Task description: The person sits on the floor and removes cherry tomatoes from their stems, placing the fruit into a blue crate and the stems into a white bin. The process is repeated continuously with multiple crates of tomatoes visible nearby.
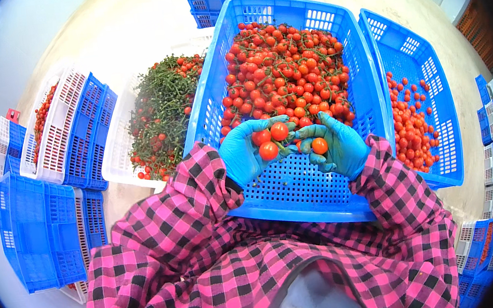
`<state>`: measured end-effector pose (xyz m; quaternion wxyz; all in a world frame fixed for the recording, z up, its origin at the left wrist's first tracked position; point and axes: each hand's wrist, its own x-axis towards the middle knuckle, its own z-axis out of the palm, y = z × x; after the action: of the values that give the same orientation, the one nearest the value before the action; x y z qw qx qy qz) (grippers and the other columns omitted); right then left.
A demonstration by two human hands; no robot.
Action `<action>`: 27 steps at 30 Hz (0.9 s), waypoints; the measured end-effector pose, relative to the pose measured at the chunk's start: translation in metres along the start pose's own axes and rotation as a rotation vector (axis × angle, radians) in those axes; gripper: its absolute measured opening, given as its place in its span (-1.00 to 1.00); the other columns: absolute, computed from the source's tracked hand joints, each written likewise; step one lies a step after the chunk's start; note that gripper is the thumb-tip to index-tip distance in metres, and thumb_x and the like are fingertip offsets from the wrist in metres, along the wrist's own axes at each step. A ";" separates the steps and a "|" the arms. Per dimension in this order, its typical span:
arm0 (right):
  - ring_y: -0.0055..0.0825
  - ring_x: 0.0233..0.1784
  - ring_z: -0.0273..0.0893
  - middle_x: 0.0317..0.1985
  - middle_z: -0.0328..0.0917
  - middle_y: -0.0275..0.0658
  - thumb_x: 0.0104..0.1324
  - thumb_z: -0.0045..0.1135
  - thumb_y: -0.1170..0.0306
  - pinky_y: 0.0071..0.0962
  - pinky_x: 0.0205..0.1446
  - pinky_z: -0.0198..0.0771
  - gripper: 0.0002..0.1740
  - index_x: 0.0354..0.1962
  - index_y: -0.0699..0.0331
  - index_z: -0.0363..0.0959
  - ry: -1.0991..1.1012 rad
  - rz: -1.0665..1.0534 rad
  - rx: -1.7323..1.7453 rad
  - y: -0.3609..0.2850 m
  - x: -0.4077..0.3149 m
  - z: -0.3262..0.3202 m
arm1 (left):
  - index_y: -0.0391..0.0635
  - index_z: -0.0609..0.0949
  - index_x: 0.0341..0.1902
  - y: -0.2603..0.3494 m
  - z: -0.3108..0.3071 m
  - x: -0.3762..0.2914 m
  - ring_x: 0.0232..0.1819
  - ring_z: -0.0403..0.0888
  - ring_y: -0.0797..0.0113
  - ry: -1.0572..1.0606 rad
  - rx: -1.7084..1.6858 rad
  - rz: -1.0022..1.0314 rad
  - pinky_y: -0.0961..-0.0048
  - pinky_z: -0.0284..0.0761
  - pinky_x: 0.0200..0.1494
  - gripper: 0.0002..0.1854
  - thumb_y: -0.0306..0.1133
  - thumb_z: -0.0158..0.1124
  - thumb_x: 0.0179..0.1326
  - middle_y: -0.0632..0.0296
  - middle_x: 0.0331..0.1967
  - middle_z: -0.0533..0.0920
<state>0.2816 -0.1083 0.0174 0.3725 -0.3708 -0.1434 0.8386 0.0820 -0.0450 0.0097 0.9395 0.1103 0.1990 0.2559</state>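
Both hands wear blue gloves with darkened fingertips and meet over the near part of a large blue plastic crate (308, 215). My left hand (246, 151) holds a few red cherry tomatoes (268, 150) on a green stem. In my right hand (339, 145), an orange-red cherry tomato (319, 145) rests against the curled fingers. Beyond the hands, a heap of cherry tomatoes on green stems (283, 72) fills the far part of the crate. Its perforated floor shows just below my hands, with small green bits on it.
At the right, another blue crate (447, 131) holds loose cherry tomatoes (411, 135). A white crate (114, 155) at the left holds green stems (159, 104) mixed with tomatoes. Stacked blue and white crates (41, 232) stand farther left, behind the main crate and along the right side.
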 end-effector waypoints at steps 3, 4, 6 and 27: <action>-0.64 -0.63 0.28 -0.51 0.42 -0.32 0.23 -0.42 -0.08 -0.69 -0.70 0.08 -0.42 -0.17 0.24 0.32 0.068 -0.022 -0.076 0.004 0.002 0.009 | -0.33 0.28 0.07 -0.008 -0.008 0.000 -0.02 0.38 0.09 0.039 0.004 0.059 0.28 0.38 -0.02 -0.54 -0.43 -0.05 0.06 -0.04 0.01 0.36; -0.64 -0.63 0.28 -0.53 0.41 -0.32 0.24 -0.39 -0.06 -0.70 -0.70 0.08 -0.43 -0.16 0.25 0.31 0.026 -0.048 -0.099 0.004 0.002 0.011 | -0.33 0.28 0.07 -0.010 -0.010 0.000 -0.04 0.40 0.10 0.043 0.018 0.063 0.28 0.39 -0.04 -0.55 -0.42 -0.05 0.06 -0.04 -0.01 0.37; -0.65 -0.64 0.27 -0.59 0.38 -0.33 0.24 -0.34 0.01 -0.71 -0.68 0.09 -0.49 -0.16 0.27 0.31 0.071 -0.169 -0.303 0.005 0.004 0.016 | -0.33 0.31 0.04 -0.012 -0.014 -0.001 -0.08 0.43 0.14 0.121 0.042 0.068 0.30 0.44 -0.10 -0.57 -0.42 -0.05 0.07 -0.02 -0.05 0.42; -0.78 -0.71 0.16 -0.58 0.38 -0.37 0.09 0.05 0.30 -0.77 -0.72 -0.02 -0.76 -0.35 0.28 0.36 0.222 -0.264 -0.452 0.014 0.025 0.014 | -0.32 0.34 0.00 -0.020 -0.016 0.003 -0.07 0.43 0.19 0.186 0.330 0.023 0.34 0.36 0.00 -0.58 -0.45 -0.02 0.00 0.02 -0.10 0.44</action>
<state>0.2534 -0.0991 0.0071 0.3996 -0.5122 -0.3320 0.6839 0.0863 -0.0583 -0.0121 0.8833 0.2411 0.3229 0.2396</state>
